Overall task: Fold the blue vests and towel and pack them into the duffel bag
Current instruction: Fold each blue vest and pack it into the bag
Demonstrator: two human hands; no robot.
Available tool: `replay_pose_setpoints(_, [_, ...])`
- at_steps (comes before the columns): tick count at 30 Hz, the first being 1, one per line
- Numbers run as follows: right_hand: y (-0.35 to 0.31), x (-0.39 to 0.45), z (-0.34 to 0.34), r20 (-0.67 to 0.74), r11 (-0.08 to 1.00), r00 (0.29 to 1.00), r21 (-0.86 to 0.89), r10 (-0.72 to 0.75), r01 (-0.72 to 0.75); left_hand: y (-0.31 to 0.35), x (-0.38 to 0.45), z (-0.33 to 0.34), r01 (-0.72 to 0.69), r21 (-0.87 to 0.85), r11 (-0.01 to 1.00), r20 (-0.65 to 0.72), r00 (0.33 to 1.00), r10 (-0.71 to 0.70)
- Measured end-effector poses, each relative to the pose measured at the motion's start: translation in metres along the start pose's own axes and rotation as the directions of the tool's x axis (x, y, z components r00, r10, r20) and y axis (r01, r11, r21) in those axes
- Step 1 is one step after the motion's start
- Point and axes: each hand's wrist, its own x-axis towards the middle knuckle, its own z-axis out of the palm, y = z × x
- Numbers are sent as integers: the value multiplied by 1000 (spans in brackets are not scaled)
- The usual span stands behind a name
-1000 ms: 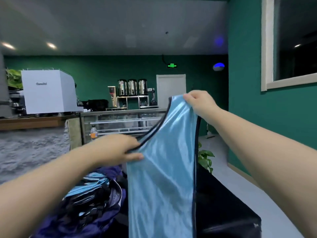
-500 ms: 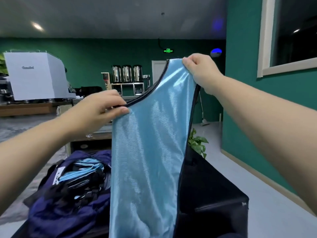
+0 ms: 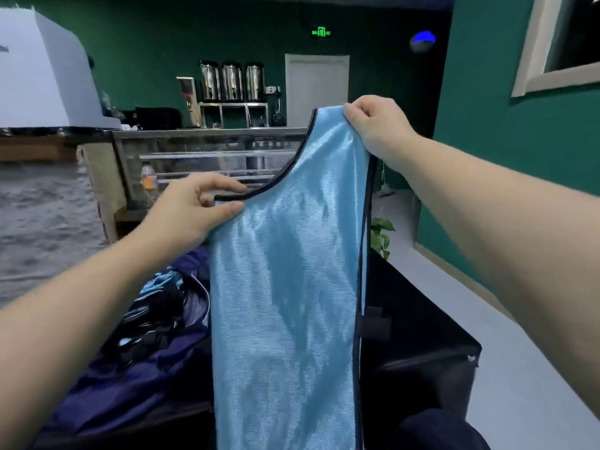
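Here, label by label:

Vest: a shiny light-blue vest point(image 3: 285, 287) with black trim hangs lengthwise in the air in front of the person, held up by both hands, its lower end running out of the bottom of the view.
Right hand: the right hand point(image 3: 376, 125) is raised highest, fingers curled round the top of the shoulder strap.
Left hand: the left hand point(image 3: 191, 209) sits lower, thumb and fingers pinching the black-trimmed neckline edge.
Bag: a dark navy duffel bag point(image 3: 130, 384) lies open below the left forearm, with crumpled blue and black fabric point(image 3: 162, 297) inside it.
Table: a black table point(image 3: 422, 336) stands behind the hanging vest, bearing the bag.
Background: a glass display counter point(image 3: 201, 157), three steel urns point(image 3: 232, 81), a white door point(image 3: 316, 89) and a potted plant point(image 3: 381, 235) against green walls.
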Motion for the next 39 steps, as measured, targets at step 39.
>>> replay_pose_setpoints(39, [229, -3, 215, 398, 967, 881, -107, 255, -231, -309, 13, 206, 719, 19, 695, 299, 659, -690])
